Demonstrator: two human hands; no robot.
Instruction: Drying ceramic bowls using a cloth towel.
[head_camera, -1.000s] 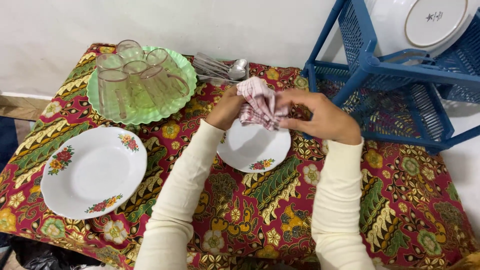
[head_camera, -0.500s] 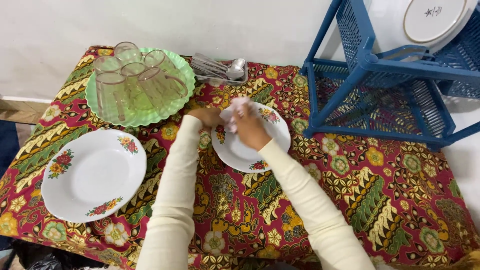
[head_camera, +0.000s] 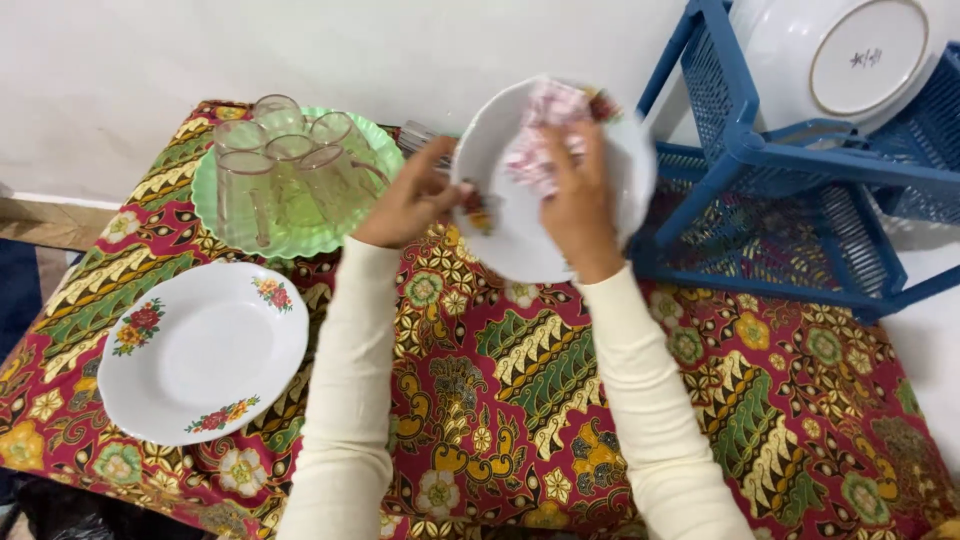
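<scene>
My left hand (head_camera: 412, 203) grips the left rim of a white floral plate (head_camera: 505, 225), lifted off the table and tilted toward me. My right hand (head_camera: 575, 195) presses a crumpled pink checked cloth (head_camera: 540, 135) against the plate's upper inside. Both sleeves are cream. A second, larger white floral plate (head_camera: 200, 350) lies flat on the patterned tablecloth (head_camera: 560, 400) at the left.
A green tray (head_camera: 215, 200) with several upturned glass mugs (head_camera: 290, 175) stands at the back left. Spoons are partly hidden behind the lifted plate. A blue plastic dish rack (head_camera: 790, 170) at the right holds a white plate (head_camera: 850, 50) on its upper tier.
The plate has been lifted from the table and tilted up. My right hand with the cloth has moved onto its upper part; my left hand now holds its rim.
</scene>
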